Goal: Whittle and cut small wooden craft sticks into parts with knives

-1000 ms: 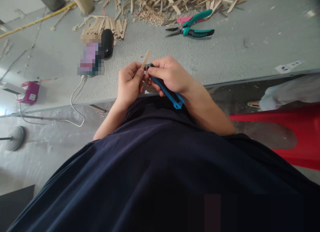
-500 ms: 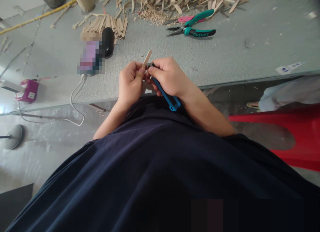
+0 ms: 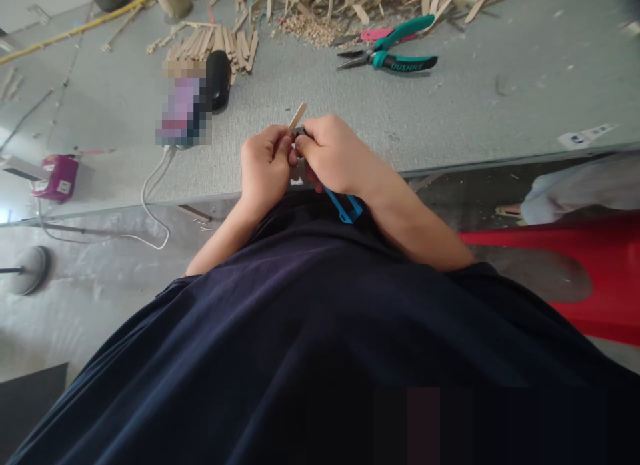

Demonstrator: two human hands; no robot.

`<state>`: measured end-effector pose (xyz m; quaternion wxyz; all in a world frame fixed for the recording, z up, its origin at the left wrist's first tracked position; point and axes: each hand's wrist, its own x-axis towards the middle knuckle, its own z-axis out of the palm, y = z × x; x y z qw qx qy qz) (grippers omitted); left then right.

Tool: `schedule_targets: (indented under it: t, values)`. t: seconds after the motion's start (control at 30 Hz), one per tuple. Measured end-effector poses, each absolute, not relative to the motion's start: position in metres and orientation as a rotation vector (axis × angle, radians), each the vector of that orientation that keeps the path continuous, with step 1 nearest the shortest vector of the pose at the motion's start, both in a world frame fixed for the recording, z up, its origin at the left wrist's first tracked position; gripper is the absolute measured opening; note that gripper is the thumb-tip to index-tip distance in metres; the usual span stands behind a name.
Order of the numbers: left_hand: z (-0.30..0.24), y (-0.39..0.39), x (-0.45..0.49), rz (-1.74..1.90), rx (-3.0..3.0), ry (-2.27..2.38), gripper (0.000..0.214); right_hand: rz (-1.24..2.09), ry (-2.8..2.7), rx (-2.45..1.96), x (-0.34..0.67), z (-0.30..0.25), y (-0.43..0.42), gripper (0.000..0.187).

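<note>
My left hand (image 3: pixel 263 166) is closed, pinching a flat wooden craft stick (image 3: pixel 299 115) between thumb and fingers. The stick's rounded end points up and to the right, while its lower part is hidden by the fingers. Wrapped round a blue utility knife (image 3: pixel 345 205), my right hand (image 3: pixel 334 155) sits right beside the left one. The knife's grey-black head is against the stick near both thumbs; its blade cannot be made out. The knife's blue tail sticks out below my right palm, close to my dark shirt.
On the grey table (image 3: pixel 450 111) lie green-black pliers (image 3: pixel 385 59), a pink-handled tool (image 3: pixel 375 35) and wood shavings (image 3: pixel 313 30). Many sticks (image 3: pixel 360 1) are heaped behind. A phone (image 3: pixel 183 111) on a white cable and a black case (image 3: pixel 218 80) lie left. A red stool (image 3: pixel 610 271) stands right.
Less of the stick shows above my left fingers. My right hand has tilted slightly over the knife, covering more of its blue handle. The view has shifted slightly.
</note>
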<state>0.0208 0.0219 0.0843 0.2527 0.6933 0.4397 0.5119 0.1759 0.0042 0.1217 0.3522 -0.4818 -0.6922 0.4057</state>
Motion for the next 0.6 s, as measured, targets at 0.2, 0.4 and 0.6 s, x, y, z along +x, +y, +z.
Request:
schedule_targets:
  t: [0.2,0.4,0.6]
  values:
    - [0.083,0.022,0.02,1.394,1.888,1.154,0.03,1.262,-1.708,-1.155,0.181,0.126,0.006,0.03]
    - [0.081,0.026,0.018,1.395,1.88,1.074,0.025,1.444,-1.637,-1.097,0.187,0.132,0.006,0.031]
    - [0.08,0.029,0.018,1.402,1.791,0.969,0.023,1.519,-1.617,-1.06,0.191,0.133,0.005,0.031]
